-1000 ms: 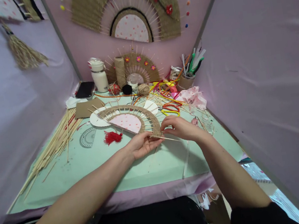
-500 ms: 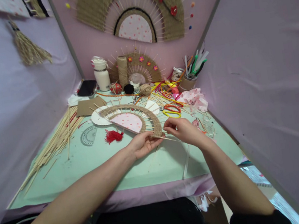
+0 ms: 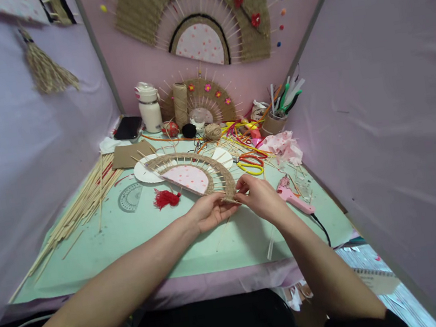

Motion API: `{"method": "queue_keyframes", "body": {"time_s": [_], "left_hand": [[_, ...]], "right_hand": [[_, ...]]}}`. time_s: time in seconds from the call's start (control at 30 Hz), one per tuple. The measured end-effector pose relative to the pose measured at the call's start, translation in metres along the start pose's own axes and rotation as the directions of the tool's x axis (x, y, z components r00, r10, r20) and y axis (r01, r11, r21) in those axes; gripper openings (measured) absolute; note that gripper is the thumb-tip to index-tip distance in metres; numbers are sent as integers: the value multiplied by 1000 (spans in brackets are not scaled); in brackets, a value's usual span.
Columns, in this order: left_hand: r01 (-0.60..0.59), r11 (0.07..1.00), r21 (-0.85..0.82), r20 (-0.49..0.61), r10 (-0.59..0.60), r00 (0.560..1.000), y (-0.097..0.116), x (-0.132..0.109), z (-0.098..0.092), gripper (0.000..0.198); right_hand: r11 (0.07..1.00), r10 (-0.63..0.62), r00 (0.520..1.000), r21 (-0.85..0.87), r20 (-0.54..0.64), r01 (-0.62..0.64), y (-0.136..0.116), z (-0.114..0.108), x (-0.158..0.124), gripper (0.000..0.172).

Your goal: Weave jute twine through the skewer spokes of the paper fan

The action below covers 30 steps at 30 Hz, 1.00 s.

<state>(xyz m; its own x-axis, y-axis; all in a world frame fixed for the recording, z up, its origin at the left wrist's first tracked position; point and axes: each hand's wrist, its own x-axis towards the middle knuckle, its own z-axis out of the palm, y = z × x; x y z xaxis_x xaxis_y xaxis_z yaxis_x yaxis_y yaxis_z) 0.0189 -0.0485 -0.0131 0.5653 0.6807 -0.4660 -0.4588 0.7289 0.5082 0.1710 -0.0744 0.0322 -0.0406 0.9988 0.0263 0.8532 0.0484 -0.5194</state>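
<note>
Fan [image 3: 187, 179] pinched in my left hand [image 3: 211, 213], right hand [image 3: 259, 195] pinching its near end, glue gun [image 3: 297, 201] towards tabletop [image 3: 223, 253] right edge

Calling it a small craft workshop, booth-style, from my remote feed. Cloth walls [image 3: 390, 83] on 3 sides, 1 table [image 3: 141, 251] between them. What I go by: glue gun [image 3: 298, 200], scissors [image 3: 252, 168], protractor [image 3: 128, 199], pile of sticks [image 3: 77, 220], twine ball [image 3: 212, 131], twine spool [image 3: 181, 106], cup [image 3: 273, 124] of tools, scraps scattered round. 2 flowered fans [image 3: 134, 17] at the back wall, 1 plainer fan [image 3: 188, 180] over the table.
</note>
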Motion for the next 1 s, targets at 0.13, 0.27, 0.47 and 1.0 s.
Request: {"method": "queue_keyframes", "body": {"time_s": [0.13,0.27,0.47,1.0], "left_hand": [[22,1000,-6,-32,-22,999,0,1,-1,18],[34,999,-6,-23,-34,999,-1,2,-1,18],[-5,1000,-18,24,6,1000,-2,2,-1,26],[6,999,-35,3,-6,1000,-1,3,0,26]], "right_hand": [[990,22,996,144,-89,-9,6,5,-5,13],[962,16,987,273,-160,28,10,9,-9,20],[959,-26,989,274,-149,67,10,8,-7,30],[990,14,990,139,137,-33,17,-2,30,13]]}}
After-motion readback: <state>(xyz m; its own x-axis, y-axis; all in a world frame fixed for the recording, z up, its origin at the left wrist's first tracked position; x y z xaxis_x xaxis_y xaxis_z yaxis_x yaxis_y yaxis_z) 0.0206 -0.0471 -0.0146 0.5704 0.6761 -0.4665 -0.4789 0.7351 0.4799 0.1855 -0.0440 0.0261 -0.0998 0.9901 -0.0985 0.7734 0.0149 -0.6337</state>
